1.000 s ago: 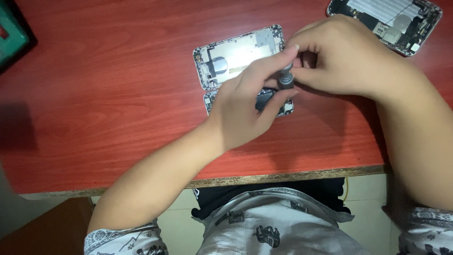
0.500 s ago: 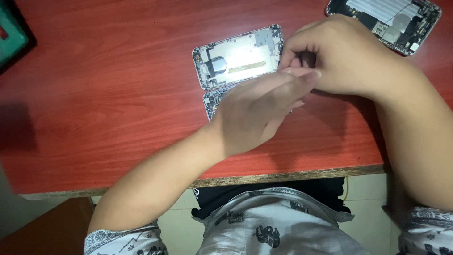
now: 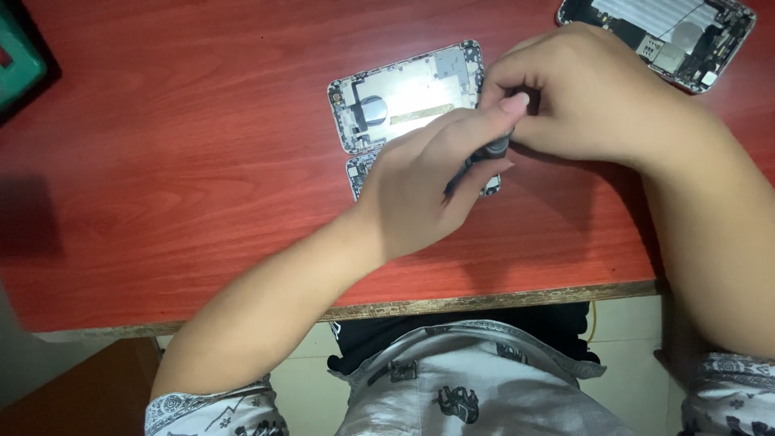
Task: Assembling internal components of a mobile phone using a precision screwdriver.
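Red-brown wood-grain tabletop [image 3: 178, 161] carries all the work items; its front edge is chipped and pale along the near side.

Left hand [image 3: 428, 190]: fingers closed around a dark screwdriver [image 3: 483, 155], held slanting, its handle showing between the fingers and thumb. This hand lies over the lower of two opened phone parts, covering most of it.

Right hand [image 3: 581, 97]: fingers bent and drawn together at the top end of the screwdriver, touching the left hand's fingertips. Whether it pinches the tool's cap or a small part there cannot be told; the contact point is hidden.

Phone frame [image 3: 404, 93]: silver, lying flat, inner side up, with a round dark component near its left end and a bright reflective patch across the middle. Its right end sits just beside the right hand's knuckles.

Lower part [image 3: 361, 169]: only a corner and a short strip of edge show, directly below the frame and touching or nearly touching it; which cannot be told.

Second phone [image 3: 658, 36]: opened, dark, with metal shields visible, at the far right corner, well apart from the hands.

Green-and-black object [image 3: 20, 69]: at the far left edge, partly cut off.
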